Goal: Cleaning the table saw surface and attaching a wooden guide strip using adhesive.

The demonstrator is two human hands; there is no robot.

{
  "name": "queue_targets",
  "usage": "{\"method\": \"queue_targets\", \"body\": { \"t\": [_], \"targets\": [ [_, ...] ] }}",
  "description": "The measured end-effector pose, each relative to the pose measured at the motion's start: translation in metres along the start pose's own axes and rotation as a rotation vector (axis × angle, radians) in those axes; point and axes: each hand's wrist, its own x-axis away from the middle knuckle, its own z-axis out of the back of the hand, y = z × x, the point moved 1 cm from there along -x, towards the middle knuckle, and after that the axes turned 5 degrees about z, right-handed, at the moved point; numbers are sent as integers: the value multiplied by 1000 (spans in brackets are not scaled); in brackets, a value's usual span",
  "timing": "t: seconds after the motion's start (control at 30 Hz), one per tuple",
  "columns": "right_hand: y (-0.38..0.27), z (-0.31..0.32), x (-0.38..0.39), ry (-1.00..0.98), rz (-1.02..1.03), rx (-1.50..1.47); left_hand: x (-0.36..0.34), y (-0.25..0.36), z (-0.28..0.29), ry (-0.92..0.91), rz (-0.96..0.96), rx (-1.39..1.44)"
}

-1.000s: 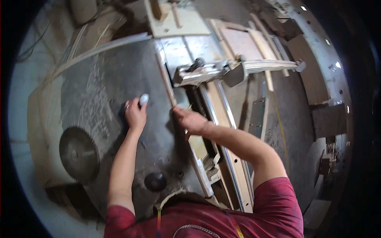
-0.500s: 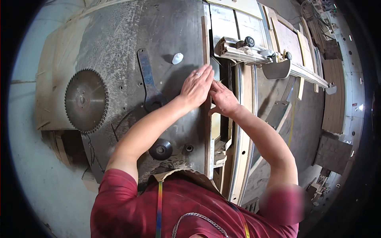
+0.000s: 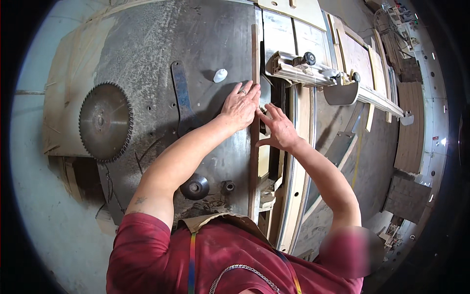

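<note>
A long, narrow wooden strip [image 3: 255, 46] runs along the right edge of the grey metal table [image 3: 210, 34]. My left hand [image 3: 241, 105] lies on the table by the strip, fingers stretched out and their tips over it. Just right of it, over the dark slot beside the strip, is my right hand [image 3: 280, 128]. Its fingers are spread, with thumb and fingertips near the strip's edge, and I see nothing held in it. What lies under both palms is hidden. A flat dark wrench [image 3: 180, 88] and a small white object [image 3: 220, 75] rest left of my left hand.
A round toothed saw blade [image 3: 104, 122] lies at the left. Nearer me are a dark round flange [image 3: 194, 186] and a nut [image 3: 228, 186]. To the right, a metal fence with a black knob [image 3: 309, 58] crosses over the rails. Boards [image 3: 410, 127] stand farther right.
My right hand has moved slightly right and down, away from my left hand, and its fingers have spread. My left hand has stayed nearly in place on the strip.
</note>
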Motion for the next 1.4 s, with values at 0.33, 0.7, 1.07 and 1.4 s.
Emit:
{"method": "queue_targets", "body": {
  "t": [0.33,0.7,1.07,1.4],
  "targets": [
    [55,57,-107,61,-32,-35,-8,18,27,1,43,130],
    [70,29,-159,-255,107,110,8,6,9,3,96,113],
    [123,-11,-136,158,209,90,0,28,1,205,142,242],
    [85,43,-128,-104,117,46,23,22,26,217,202,335]
  ]
}}
